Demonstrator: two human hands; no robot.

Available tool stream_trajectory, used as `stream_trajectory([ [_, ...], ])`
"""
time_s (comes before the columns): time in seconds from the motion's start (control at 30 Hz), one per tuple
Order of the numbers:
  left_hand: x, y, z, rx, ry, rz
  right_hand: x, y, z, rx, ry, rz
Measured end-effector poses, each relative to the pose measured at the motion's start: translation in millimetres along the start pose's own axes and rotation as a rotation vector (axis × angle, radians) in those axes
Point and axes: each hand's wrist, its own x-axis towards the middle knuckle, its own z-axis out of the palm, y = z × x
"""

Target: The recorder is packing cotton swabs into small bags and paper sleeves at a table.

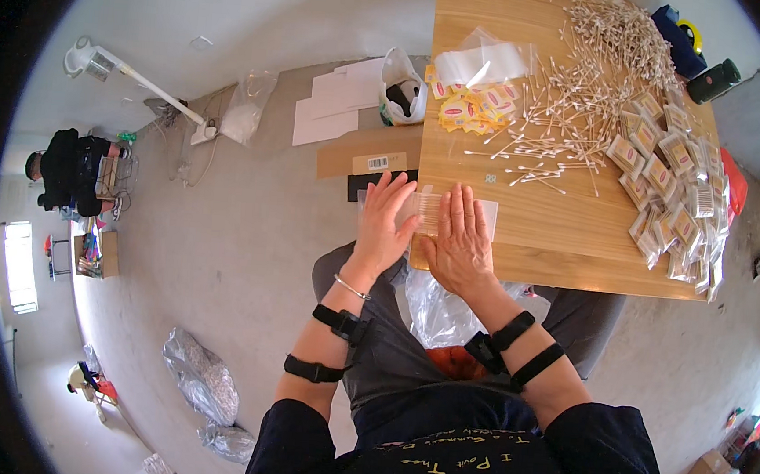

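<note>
At the near left corner of the wooden worktop (565, 232), both hands lie flat and open, fingers spread, pressing down on a small clear bag of cotton swabs (430, 212) that sits at the worktop's edge and juts a little past it. Neither hand grips it: the left hand (384, 224) covers the bag's left end, partly over the edge, and the right hand (461, 238) rests on its right part, the two just beside each other with the bag's ribbed middle showing between them. Both forearms carry black straps, and the left wrist a thin bangle. A crumpled clear plastic sheet (445, 308) lies in the person's lap below the hands. Farther out on the worktop, loose cotton swabs (574, 101) are scattered in a wide heap, with a cluster of small yellow sachets (473, 107) and a clear empty bag (485, 64) to their left. Filled swab packets (674, 196) are piled along the right edge. On the floor to the left lie cardboard (363, 158), white sheets and a white bag (403, 89); another person (72, 171) sits well apart.
</note>
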Motion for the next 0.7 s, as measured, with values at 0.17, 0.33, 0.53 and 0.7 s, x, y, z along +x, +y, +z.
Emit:
stream_trajectory([
  [0.17,-2,8,13,0.012,0.013,-0.091,0,-2,4,-0.029,0.010,-0.007],
  [0.33,0,14,16,0.098,-0.013,-0.081,2,-1,3,-0.060,-0.020,0.013],
  [0.53,-3,4,20,0.074,-0.022,-0.053,2,1,4,-0.042,-0.007,-0.005],
  [0.7,-6,-7,24,-0.296,0.240,-0.166,1,-2,3,-0.051,-0.023,-0.012],
])
